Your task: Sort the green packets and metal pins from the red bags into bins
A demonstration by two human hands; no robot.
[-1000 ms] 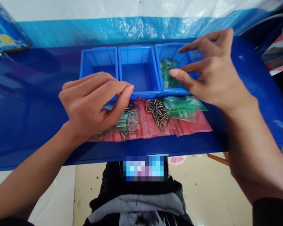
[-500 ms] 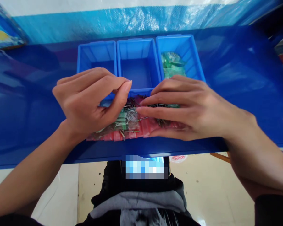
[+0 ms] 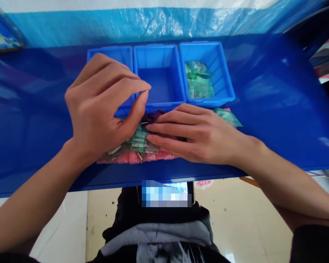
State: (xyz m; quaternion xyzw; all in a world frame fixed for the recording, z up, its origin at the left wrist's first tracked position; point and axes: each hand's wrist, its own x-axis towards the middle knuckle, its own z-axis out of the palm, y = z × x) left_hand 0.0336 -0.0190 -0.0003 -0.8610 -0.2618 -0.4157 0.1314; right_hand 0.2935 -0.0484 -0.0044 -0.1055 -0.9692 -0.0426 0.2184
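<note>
Moved: right hand (image 3: 200, 137) is slid further left over the rivets (image 3: 142, 140), laid flat, fingers extended.
Left hand (image 3: 104, 106): pinched shut, contents cannot be told.
Handling: rivets judged small, light, rigid; best pinched by the shank.

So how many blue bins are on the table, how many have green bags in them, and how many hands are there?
Blue bins: 3
Bins holding green bags: 1, the right-hand one
Bins showing no bags: 2
Hands: 2, left hand and right hand
Total: 3 bins and 2 hands, 5 things
</note>
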